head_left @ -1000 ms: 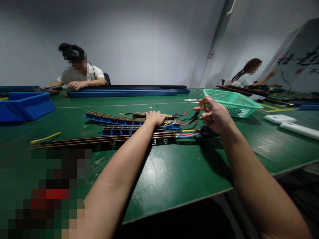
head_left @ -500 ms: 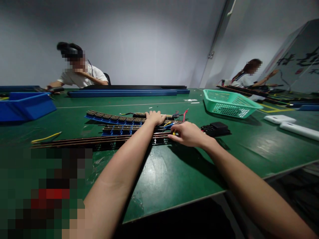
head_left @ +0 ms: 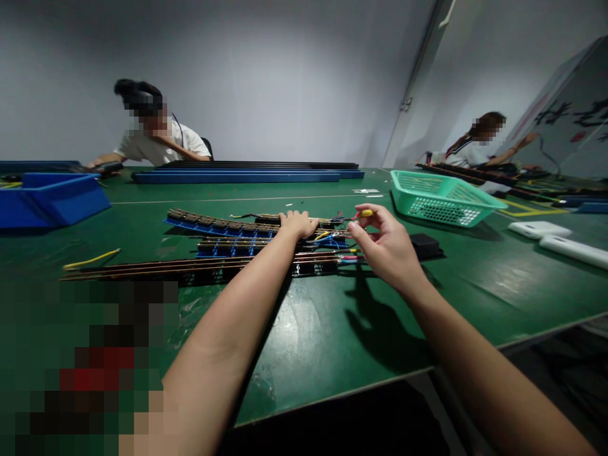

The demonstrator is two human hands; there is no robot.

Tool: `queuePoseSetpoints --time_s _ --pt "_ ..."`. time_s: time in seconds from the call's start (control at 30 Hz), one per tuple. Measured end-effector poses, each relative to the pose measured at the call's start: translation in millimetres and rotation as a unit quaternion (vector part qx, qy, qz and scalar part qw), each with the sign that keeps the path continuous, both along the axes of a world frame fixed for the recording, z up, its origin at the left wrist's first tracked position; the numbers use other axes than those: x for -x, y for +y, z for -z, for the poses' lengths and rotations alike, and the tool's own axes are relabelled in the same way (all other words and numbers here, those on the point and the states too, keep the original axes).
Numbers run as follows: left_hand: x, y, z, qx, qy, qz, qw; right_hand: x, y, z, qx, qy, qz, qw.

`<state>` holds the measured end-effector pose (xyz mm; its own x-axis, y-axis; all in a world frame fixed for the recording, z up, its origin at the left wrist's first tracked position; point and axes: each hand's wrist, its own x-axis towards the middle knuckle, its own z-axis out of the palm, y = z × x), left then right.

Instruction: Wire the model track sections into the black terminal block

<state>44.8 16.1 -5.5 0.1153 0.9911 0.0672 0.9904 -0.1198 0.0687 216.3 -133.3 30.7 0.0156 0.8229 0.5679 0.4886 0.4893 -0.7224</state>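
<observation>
My left hand [head_left: 298, 225] lies on the far strips with its fingers spread, pressing on them. Raised above the right ends of the strips, my right hand [head_left: 382, 244] pinches a small yellow-ended item [head_left: 365, 213] between thumb and fingers; its exact shape is too small to tell. Under and beside my left hand are blue strips [head_left: 213, 226] with metal rods along them. Nearer to me runs a long dark strip [head_left: 180, 268] with copper-coloured rods. Red and blue wires [head_left: 349, 258] come out at its right end, below my right hand.
A blue bin [head_left: 57, 199] stands at the left, a green basket [head_left: 441, 196] at the right. White devices [head_left: 577, 250] lie at the far right, a yellow wire [head_left: 92, 259] at the left. Two people sit across the table, behind long blue bars [head_left: 237, 177].
My right hand has lifted off the near strip and moved right and away from me, with the yellow-ended item in its fingers. My left hand has stayed on the strips.
</observation>
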Motion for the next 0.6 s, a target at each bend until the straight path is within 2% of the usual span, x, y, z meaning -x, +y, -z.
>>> queuePoseSetpoints --time_s 0.13,0.27,0.33,0.47,0.6 --pt "0.3 0.1 -0.3 -0.003 -0.001 0.002 1.0 10.9 -50.9 15.1 0.025 0.055 -0.04 0.997" --pt "0.8 -0.9 -0.5 -0.002 -0.001 0.008 1.0 13.7 -93.0 41.2 0.016 0.04 -0.036 0.998" --pt "0.9 -1.7 -0.9 -0.001 0.001 0.007 1.0 10.4 -106.6 48.6 0.006 0.033 -0.037 0.999" --pt "1.0 -3.4 -2.3 -0.002 0.003 0.007 1.0 1.5 -117.4 48.1 -0.009 0.034 -0.014 0.999" --pt "1.1 -4.7 -3.6 0.002 0.002 0.008 1.0 -1.6 -108.6 50.2 0.004 0.061 0.02 0.998"
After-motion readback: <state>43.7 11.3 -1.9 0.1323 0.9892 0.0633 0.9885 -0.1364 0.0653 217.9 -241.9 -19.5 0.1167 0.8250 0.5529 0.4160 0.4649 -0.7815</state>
